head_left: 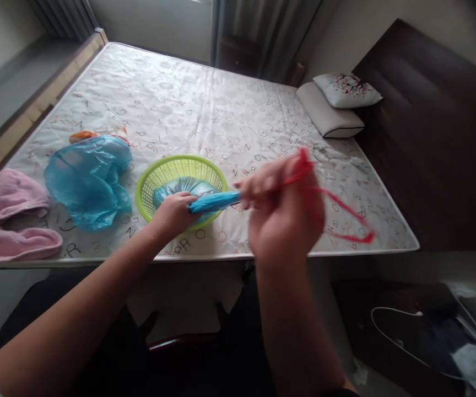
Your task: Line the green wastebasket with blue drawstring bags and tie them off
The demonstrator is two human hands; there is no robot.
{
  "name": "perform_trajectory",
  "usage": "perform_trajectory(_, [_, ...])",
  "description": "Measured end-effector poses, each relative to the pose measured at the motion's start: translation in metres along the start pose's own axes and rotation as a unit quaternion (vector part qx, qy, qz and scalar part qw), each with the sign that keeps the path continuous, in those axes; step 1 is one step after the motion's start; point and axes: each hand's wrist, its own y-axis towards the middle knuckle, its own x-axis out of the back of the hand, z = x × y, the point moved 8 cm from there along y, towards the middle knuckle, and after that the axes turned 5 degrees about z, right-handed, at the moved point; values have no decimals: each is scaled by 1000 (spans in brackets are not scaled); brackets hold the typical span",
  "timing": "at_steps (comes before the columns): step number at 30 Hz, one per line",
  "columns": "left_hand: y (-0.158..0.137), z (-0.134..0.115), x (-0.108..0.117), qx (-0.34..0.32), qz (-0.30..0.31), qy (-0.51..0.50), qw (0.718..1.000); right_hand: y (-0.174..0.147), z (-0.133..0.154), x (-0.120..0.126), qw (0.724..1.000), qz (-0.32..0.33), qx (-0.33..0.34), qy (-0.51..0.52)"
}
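Observation:
A blue plastic bag [213,202] with its neck gathered into a twisted bunch stretches between my two hands. Its filled body lies inside a yellow-green plastic basket [141,194]. My left hand [174,214] is closed around the lower neck, over the basket's near side. Farther right, my right hand [281,201], blurred by motion, grips the far end of the neck. A red drawstring [347,212] trails from that hand to the right, in a loop. What the bag holds cannot be made out.
Another blue plastic bag [91,179] lies left of the basket, with something orange [83,135] behind it. Pink cloth [9,198] lies at the mattress's left edge. Pillows [347,91] lie by the dark headboard [423,138]. A white cable [390,337] is at lower right.

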Motion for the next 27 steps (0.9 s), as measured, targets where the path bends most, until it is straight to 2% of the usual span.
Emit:
perform_trajectory(1, [-1, 0, 1, 7, -14, -7, 1000, 5, 1, 19, 999, -51, 6, 15])
perform_trajectory(2, [-2, 0, 1, 4, -21, 0, 1000, 9, 2, 33, 997, -75, 16, -8])
perform_trajectory(6, [0, 3, -2, 5, -6, 9, 1000, 18, 3, 60, 984, -38, 64, -164])
perform_trajectory(8, [1, 7, -5, 22, 10, 25, 999, 19, -4, 72, 987, -40, 58, -146])
perform_trajectory(11, [1, 12, -9, 52, 24, 47, 997, 19, -17, 85, 994, -95, 22, -55])
perform_trajectory(14, [-2, 4, -7, 31, 10, 36, 999, 18, -24, 81, 986, -155, 14, 56])
perform_trajectory(17, [-6, -16, 2, -43, -23, 10, 999, 19, -26, 63, 979, -165, 1, 118])
perform_trajectory(21, [-17, -57, 23, -146, -64, -42, 986, 18, -31, 36, 985, -114, -45, 125])
perform_trajectory(23, [-22, -81, 34, -186, -61, -67, 978, 16, -34, 26, 987, -89, -63, 116])
perform_trajectory(25, [-26, -97, 43, -206, -43, -77, 975, 15, -36, 23, 988, -85, -70, 105])
perform_trajectory(27, [-25, -98, 54, -189, -46, -87, 977, 15, -40, 27, 987, -104, -67, 104])
